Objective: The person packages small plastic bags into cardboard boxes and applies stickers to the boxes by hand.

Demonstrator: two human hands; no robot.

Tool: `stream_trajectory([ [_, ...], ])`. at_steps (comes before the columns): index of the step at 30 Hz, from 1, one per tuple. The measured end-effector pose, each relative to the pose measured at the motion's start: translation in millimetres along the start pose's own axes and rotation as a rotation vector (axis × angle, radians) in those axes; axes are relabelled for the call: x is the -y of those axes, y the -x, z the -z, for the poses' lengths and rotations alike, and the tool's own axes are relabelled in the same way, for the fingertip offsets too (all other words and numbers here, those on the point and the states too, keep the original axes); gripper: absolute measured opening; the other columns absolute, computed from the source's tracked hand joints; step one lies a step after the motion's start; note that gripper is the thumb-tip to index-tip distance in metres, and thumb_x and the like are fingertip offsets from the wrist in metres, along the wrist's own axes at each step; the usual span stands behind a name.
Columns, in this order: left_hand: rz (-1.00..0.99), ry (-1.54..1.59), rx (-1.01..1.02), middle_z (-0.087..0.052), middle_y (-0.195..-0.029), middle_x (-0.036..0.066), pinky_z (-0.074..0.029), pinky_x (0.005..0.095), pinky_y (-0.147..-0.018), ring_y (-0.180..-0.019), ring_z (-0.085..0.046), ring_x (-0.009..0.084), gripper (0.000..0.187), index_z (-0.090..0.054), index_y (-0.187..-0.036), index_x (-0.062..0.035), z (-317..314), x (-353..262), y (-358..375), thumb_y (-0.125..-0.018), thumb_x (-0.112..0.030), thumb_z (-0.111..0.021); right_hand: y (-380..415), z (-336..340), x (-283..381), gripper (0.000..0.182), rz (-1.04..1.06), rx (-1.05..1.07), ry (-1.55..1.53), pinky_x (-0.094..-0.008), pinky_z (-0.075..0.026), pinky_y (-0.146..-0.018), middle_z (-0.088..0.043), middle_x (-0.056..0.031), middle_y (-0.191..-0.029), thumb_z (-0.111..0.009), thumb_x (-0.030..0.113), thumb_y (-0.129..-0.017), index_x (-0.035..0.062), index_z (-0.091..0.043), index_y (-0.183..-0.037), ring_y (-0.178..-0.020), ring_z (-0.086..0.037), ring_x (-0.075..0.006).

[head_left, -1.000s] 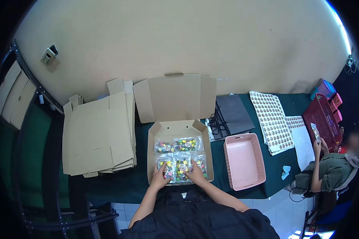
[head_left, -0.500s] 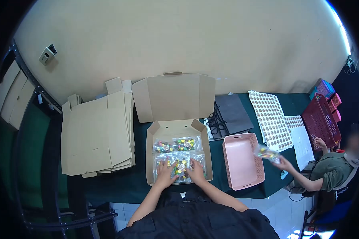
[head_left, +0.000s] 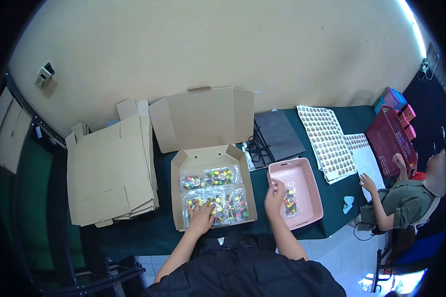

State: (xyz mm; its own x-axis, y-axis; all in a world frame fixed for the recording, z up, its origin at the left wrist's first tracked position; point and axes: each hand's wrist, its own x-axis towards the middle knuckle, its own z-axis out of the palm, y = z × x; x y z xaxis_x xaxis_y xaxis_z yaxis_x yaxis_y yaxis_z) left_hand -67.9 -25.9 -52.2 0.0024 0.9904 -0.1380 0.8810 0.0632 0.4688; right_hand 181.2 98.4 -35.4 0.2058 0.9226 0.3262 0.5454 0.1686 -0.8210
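Observation:
An open cardboard box [head_left: 175, 171] sits in front of me, its lid upright at the back. Inside lie several clear bags of colourful candies [head_left: 222, 174], in a back row and a front row. My left hand [head_left: 199, 217] rests on the front-left bags with its fingers spread. To the right, my right hand [head_left: 274, 197] is over the near-left rim of a pink basket [head_left: 309, 198], fingers partly bent and apart. Beside it, one candy bag [head_left: 291, 200] lies in the basket; no grip on it is visible.
Flattened cardboard boxes [head_left: 109, 168] are stacked at left. Black paper bags [head_left: 280, 136] and sticker sheets [head_left: 327, 141] lie behind the basket. A maroon crate [head_left: 389, 141] stands at far right, near a co-worker [head_left: 406, 203]. A light-blue scrap [head_left: 348, 204] is on the table.
My right hand has moved from the box to the pink basket. The candy bag the co-worker held out is gone from their hand, and one now lies in the basket. The view has shifted slightly.

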Motion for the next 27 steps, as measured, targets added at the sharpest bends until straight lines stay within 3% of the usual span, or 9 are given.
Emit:
stream_trajectory([
  [4, -0.018, 0.01, -0.004, -0.039, -0.134, 0.009, 0.0, 0.0648, -0.1, -0.127, -0.025, 0.0396, 0.04, -0.051, -0.12, -0.0151, 6, -7, -2, -0.083, -0.029, -0.053, -7, 40, -86, 0.041, -0.121, -0.052, 0.483, -0.0411, -0.036, -0.087, -0.049, -0.0175, -0.109, -0.059, 0.012, -0.077, 0.0054, -0.048, -0.115, -0.102, -0.046, -0.0331],
  [6, -0.03, 0.057, -0.039, -0.04, -0.133, 0.01, 0.0, 0.064, -0.1, -0.127, -0.026, 0.0386, 0.04, -0.05, -0.121, -0.0128, 10, -10, -2, -0.083, -0.027, -0.053, -3, 56, -95, 0.064, -0.588, 0.085, 0.723, -0.0459, -0.033, -0.091, -0.046, -0.0205, -0.116, -0.067, 0.024, -0.07, 0.0058, -0.04, -0.125, -0.11, -0.043, -0.0371],
  [9, -0.005, 0.092, -0.046, -0.042, -0.131, 0.01, -0.001, 0.0631, -0.101, -0.126, -0.028, 0.037, 0.041, -0.048, -0.122, -0.012, 11, -10, -4, -0.084, -0.027, -0.052, 7, 74, -103, 0.081, -0.656, 0.187, 0.651, -0.0497, -0.032, -0.093, -0.045, -0.0216, -0.119, -0.072, 0.033, -0.064, 0.0061, -0.034, -0.13, -0.114, -0.04, -0.0372],
  [11, -0.016, 0.076, -0.06, -0.043, -0.129, 0.011, -0.002, 0.0626, -0.101, -0.125, -0.03, 0.036, 0.042, -0.046, -0.123, -0.0117, 16, -14, -3, -0.084, -0.026, -0.052, 11, 74, -121, 0.074, -0.518, 0.123, 0.706, -0.0479, -0.041, -0.083, -0.053, -0.0211, -0.105, -0.074, 0.032, -0.063, 0.0027, -0.043, -0.123, -0.099, -0.053, -0.0352],
  [13, -0.011, 0.145, -0.083, -0.045, -0.127, 0.011, -0.002, 0.0625, -0.101, -0.124, -0.032, 0.0364, 0.041, -0.046, -0.123, -0.0115, 19, -15, -4, -0.085, -0.025, -0.052, 2, 74, -122, 0.066, -0.696, 0.138, 0.09, -0.0403, -0.048, -0.067, -0.059, -0.0189, -0.088, -0.078, 0.031, -0.06, -0.003, -0.051, -0.11, -0.076, -0.06, -0.0316],
  [14, -0.011, 0.143, -0.084, -0.045, -0.127, 0.011, -0.002, 0.0625, -0.101, -0.124, -0.032, 0.0364, 0.041, -0.046, -0.123, -0.0115, 21, -15, -4, -0.085, -0.025, -0.052, 2, 70, -122, 0.051, -0.484, -0.003, 0.195, -0.0309, -0.049, -0.056, -0.06, -0.0145, -0.082, -0.077, 0.027, -0.066, -0.0061, -0.055, -0.098, -0.064, -0.061, -0.0233],
  [17, -0.044, 0.198, -0.118, -0.048, -0.124, 0.009, 0.0, 0.0631, -0.1, -0.122, -0.036, 0.0315, 0.037, -0.047, -0.121, -0.0128, 29, -22, -3, -0.085, -0.024, -0.051, -16, 62, -64, 0.04, -0.495, -0.031, -0.446, -0.0269, -0.049, -0.062, -0.06, -0.0116, -0.088, -0.071, 0.022, -0.075, -0.0058, -0.055, -0.099, -0.072, -0.06, -0.0167],
  [20, -0.105, 0.273, -0.111, -0.049, -0.121, 0.011, -0.012, 0.0552, -0.103, -0.118, -0.04, 0.0297, 0.039, -0.046, -0.122, -0.0114, 42, -37, -7, -0.086, -0.024, -0.051, -23, 50, 6, 0.031, -0.395, 0.155, -0.694, -0.0258, -0.049, -0.069, -0.06, -0.0084, -0.092, -0.065, 0.017, -0.081, -0.004, -0.054, -0.102, -0.08, -0.058, -0.0129],
  [27, -0.042, 1.352, 0.029, -0.051, -0.114, 0.01, -0.041, 0.0284, -0.088, -0.103, -0.05, 0.0141, 0.044, -0.038, -0.125, -0.0009, 51, -75, -19, -0.09, -0.023, -0.052, 32, -5, 85, 0.049, -0.288, 0.792, -0.909, -0.0281, -0.045, -0.083, -0.055, -0.0101, -0.109, -0.059, 0.008, -0.084, -0.0014, -0.035, -0.125, -0.099, -0.054, -0.0144],
])
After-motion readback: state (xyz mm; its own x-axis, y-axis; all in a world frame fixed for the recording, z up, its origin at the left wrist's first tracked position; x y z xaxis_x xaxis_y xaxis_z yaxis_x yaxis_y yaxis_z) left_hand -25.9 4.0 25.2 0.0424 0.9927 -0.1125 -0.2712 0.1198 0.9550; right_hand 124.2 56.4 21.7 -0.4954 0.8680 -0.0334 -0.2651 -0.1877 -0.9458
